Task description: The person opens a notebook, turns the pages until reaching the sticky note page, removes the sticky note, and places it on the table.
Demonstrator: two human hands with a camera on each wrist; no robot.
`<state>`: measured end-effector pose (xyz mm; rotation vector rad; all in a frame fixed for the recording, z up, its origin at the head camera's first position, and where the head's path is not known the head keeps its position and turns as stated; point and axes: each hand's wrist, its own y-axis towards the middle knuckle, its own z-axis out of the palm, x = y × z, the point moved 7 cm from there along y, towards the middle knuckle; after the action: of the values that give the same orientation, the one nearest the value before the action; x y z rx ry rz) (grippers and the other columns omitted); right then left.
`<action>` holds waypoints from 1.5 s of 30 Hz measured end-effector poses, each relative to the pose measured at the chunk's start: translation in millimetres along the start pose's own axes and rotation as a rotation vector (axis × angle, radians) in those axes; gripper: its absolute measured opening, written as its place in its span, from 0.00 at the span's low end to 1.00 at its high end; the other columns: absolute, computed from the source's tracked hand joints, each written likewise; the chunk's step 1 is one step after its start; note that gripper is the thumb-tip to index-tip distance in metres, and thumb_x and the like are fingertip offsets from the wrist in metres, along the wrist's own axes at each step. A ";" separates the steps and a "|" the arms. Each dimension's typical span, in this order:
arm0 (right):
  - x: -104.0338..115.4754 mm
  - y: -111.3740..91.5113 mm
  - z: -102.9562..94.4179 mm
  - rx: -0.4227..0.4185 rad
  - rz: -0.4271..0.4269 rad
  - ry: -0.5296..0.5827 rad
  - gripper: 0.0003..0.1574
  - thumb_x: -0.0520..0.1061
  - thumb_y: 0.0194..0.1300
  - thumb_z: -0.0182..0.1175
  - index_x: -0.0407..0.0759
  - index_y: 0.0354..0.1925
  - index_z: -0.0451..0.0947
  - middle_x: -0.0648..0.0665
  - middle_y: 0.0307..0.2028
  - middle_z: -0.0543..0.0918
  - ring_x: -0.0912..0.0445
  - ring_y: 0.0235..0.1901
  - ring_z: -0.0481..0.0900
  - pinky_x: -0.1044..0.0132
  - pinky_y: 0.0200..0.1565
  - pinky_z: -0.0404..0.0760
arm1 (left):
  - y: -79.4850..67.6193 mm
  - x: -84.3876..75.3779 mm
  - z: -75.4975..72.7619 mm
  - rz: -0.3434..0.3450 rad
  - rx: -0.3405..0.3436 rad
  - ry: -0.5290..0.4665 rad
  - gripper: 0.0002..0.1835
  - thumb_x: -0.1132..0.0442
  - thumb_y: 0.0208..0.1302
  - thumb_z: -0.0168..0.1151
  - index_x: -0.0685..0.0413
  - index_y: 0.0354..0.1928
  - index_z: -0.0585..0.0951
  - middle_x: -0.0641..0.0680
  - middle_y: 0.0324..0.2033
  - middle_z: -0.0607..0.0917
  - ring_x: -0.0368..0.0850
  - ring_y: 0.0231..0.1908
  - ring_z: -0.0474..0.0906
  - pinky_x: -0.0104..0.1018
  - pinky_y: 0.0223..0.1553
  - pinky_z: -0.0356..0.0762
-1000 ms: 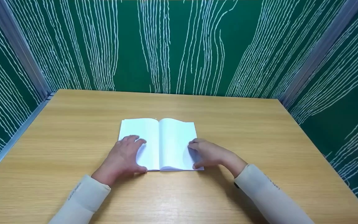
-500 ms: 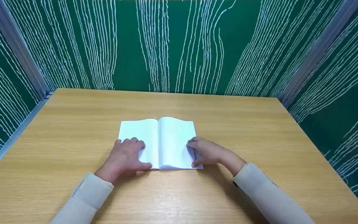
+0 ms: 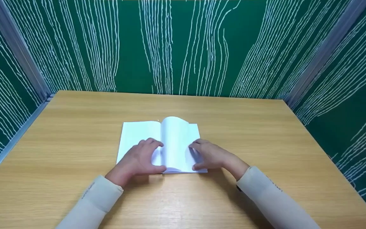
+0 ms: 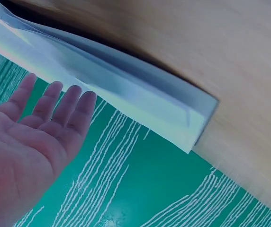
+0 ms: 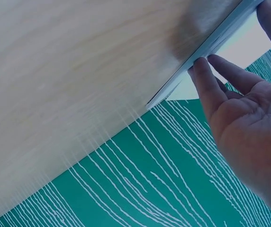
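Note:
An open book with blank white pages lies on the wooden table in the head view. Some of its right-hand pages bulge up next to the spine. My left hand is over the left page, thumb and fingertips near the spine. In the left wrist view its fingers are extended beside the pages, holding nothing. My right hand rests at the book's right side, thumb on the lower corner. Its fingertips touch the book's edge in the right wrist view.
The wooden table extends around the book on all sides. Green panels with white wavy lines stand behind it and along both sides. Grey posts mark the back corners.
My left hand has slid right across the left page towards the spine. Pages beside the spine now bulge higher, and the top sheet's edge has drawn inwards. My right hand has barely moved.

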<state>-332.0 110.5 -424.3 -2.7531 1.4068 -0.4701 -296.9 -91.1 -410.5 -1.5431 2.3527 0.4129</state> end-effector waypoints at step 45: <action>-4.3 -3.0 -5.1 -0.022 -0.017 -0.098 0.49 0.63 0.48 0.71 0.48 0.65 0.70 0.43 0.62 0.73 0.46 0.61 0.69 0.40 0.61 0.68 | -0.5 -7.8 -18.1 0.083 -0.169 0.118 0.43 0.32 0.37 0.70 0.38 0.60 0.74 0.50 0.64 0.71 0.48 0.59 0.70 0.48 0.58 0.73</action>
<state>-333.4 116.3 -420.1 -2.7656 1.3761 -0.3175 -295.1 -91.9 -390.9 -1.5865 2.5369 0.5684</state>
